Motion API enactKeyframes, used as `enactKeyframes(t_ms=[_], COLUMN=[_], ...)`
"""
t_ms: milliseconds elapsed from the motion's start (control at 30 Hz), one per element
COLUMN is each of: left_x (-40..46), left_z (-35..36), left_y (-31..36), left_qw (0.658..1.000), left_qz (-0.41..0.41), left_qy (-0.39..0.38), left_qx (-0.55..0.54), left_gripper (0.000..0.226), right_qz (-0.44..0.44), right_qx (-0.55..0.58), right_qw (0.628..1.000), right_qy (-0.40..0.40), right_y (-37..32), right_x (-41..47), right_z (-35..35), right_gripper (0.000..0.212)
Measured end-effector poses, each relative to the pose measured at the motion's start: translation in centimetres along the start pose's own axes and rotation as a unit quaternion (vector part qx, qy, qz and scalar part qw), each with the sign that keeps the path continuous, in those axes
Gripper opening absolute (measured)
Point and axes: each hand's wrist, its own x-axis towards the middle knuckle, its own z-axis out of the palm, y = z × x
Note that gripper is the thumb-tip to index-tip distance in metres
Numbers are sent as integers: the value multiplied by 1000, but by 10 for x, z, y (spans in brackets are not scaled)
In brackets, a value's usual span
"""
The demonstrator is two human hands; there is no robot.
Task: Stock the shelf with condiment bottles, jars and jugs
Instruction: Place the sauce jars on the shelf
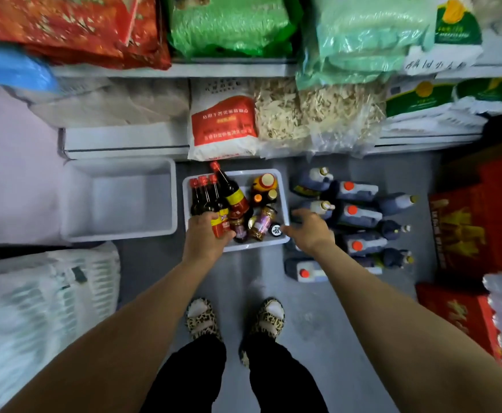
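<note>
Red-capped bottle [220, 217] in left hand's [206, 234] grip.

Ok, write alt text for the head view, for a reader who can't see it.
Seen from above, a person's left hand grips a dark sauce bottle in a white bin of bottles and jars on the floor. The right hand reaches, fingers spread, toward the dark jugs standing beside it, below stocked shelves.

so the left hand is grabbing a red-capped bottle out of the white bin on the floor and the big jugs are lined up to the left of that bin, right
Not quite. The head view shows the jugs standing on the floor to the right of the white bin, not the left; an empty white tub sits on the left. The rest holds: the left hand has its grip on a red-capped bottle in that bin.
</note>
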Motion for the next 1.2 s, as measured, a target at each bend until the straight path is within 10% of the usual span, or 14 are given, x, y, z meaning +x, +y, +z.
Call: enactKeyframes(t_ms=[600,800,1000,1200], left_x=[240,250,246,252], left_z=[296,316,304,302], left_y=[-140,-140,-147,-169], left_qw=[984,957,873,868], left_qz=[-27,-76,-198,-174], left_qy=[-43,-86,-147,-175], left_qx=[-170,-268,-421,-431], left_gripper=[36,33,46,35], right_qz=[2,1,-38,-58], right_qx=[121,335,341,386], right_qw=[993,940,931,904], right_qy=[17,-63,-126,-177], right_y=[136,147,147,143], right_x=[297,302,301,309], right_z=[212,229,237,227], right_gripper=[41,63,66,55])
